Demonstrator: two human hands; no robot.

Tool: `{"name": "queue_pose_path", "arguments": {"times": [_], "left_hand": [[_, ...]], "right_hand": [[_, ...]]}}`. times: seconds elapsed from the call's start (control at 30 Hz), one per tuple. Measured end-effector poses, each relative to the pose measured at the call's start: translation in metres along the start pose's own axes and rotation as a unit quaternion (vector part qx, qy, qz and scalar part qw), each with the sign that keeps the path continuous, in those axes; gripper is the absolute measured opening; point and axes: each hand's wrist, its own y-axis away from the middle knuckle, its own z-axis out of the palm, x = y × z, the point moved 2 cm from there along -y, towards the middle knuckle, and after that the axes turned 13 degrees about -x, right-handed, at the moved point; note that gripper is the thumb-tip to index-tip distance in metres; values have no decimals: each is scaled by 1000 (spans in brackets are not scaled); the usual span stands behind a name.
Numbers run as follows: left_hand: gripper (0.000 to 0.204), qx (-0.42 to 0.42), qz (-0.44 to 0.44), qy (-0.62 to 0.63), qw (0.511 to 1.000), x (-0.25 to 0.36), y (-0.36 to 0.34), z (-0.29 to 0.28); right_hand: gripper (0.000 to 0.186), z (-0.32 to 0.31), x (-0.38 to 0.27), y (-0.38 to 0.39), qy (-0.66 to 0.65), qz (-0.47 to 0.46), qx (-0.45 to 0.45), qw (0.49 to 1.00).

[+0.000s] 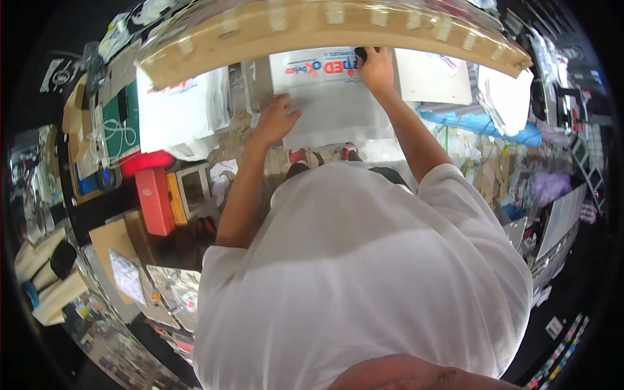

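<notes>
A flat white plastic sheet or bag [338,110] with red and blue print lies in front of me. Its far end passes under a brown cardboard overhang. On the sheet's far right part, my right hand [376,70] is closed around a small black object [361,54], whose kind I cannot make out. By the left edge of the sheet, my left hand [278,121] is open with its fingers apart, holding nothing. Whether its fingertips press on the sheet is hard to tell.
The taped cardboard overhang [312,32] spans the far side above the work. White printed stacks [182,114] lie to the left, and a white panel [432,78] stands to the right. Left of me are a red box [155,201] and a cardboard box [78,123]. A blue plastic bundle [481,127] lies right.
</notes>
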Motion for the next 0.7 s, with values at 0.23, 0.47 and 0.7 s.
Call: {"name": "queue_pose_path", "arguments": {"times": [0.23,0.47,0.7], "left_hand": [[49,71,-43,38,996,-13,-15,7],[38,80,-63,28,994,-38,-35,25],[48,104,-45,106,988,-20,-21,17]], "right_hand": [[38,59,-80,7,-42,-297,-142,943],[41,67,-104,-81,-80,-100,-314,941],[60,55,-105,1,57,-266,-227,935]]}}
